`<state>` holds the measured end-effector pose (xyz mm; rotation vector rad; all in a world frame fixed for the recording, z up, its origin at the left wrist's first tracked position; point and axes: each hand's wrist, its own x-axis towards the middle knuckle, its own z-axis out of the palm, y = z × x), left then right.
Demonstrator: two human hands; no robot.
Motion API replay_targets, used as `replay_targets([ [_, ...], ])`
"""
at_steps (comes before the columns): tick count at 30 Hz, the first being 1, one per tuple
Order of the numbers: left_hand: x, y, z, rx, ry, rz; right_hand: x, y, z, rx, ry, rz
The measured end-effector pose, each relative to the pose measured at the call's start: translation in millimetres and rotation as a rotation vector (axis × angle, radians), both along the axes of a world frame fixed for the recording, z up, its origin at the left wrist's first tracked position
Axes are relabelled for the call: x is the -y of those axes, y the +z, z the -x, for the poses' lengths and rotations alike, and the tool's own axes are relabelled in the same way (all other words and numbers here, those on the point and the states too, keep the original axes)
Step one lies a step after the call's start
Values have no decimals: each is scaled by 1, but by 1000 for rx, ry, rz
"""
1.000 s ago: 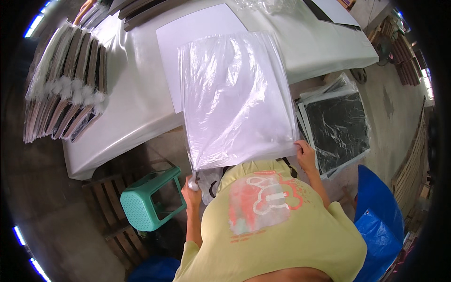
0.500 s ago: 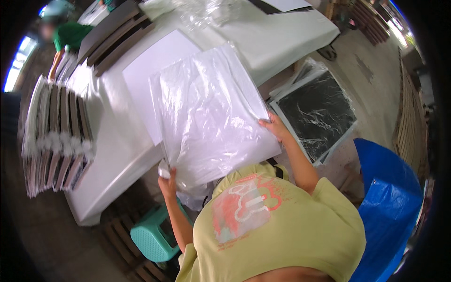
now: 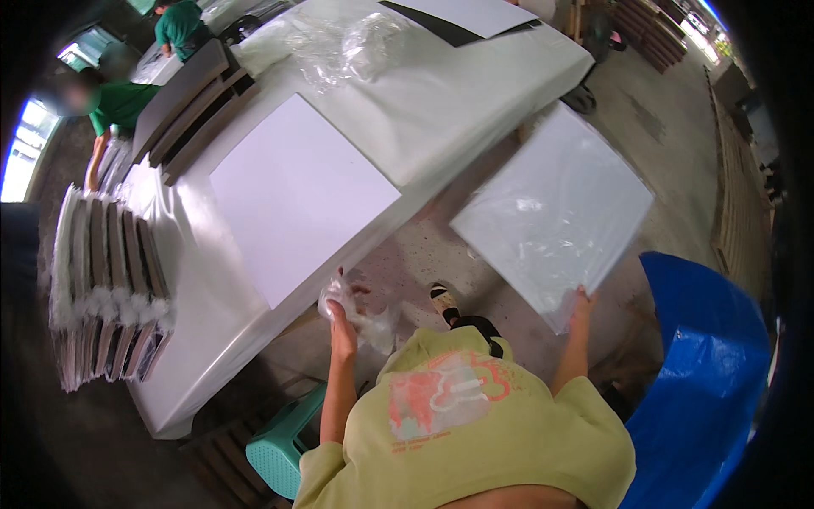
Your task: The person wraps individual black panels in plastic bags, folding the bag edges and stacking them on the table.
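My right hand [image 3: 582, 307] grips the near corner of a white panel in clear plastic [image 3: 555, 216], out to the right beyond the table edge. My left hand [image 3: 341, 318] is closed on a crumpled piece of clear plastic film [image 3: 373, 324], which hangs down near the table's front edge. Just beyond that hand, a bare white sheet [image 3: 301, 199] lies flat on the table [image 3: 225, 293], its near corner by the edge. The dark wrapped panels on the right cannot be seen beneath the white one.
Several fluffy-edged panels [image 3: 110, 263] stand at the table's left, with dark boards [image 3: 191, 106] behind. Loose plastic film [image 3: 365, 47] lies at the back. A green stool [image 3: 284, 445] is below left, a blue tarp [image 3: 708, 365] at right. A person in green [image 3: 123, 106] works far left.
The wrapped white panel has swung from in front of me to the right, over the dark wrapped panels. My left hand has let go of it and keeps the crumpled film.
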<state>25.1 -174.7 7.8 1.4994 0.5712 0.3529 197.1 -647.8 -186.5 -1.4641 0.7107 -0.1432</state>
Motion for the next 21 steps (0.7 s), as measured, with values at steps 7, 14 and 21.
replay_targets([
  [7,-11,58,-70,285,-151,446,84,-76,-53,-161,81,590],
  [14,-18,69,-60,423,-180,375,-87,27,-92,162,314,787],
  [21,-3,68,-45,307,70,69,-367,284,14,1003,1375,-21],
])
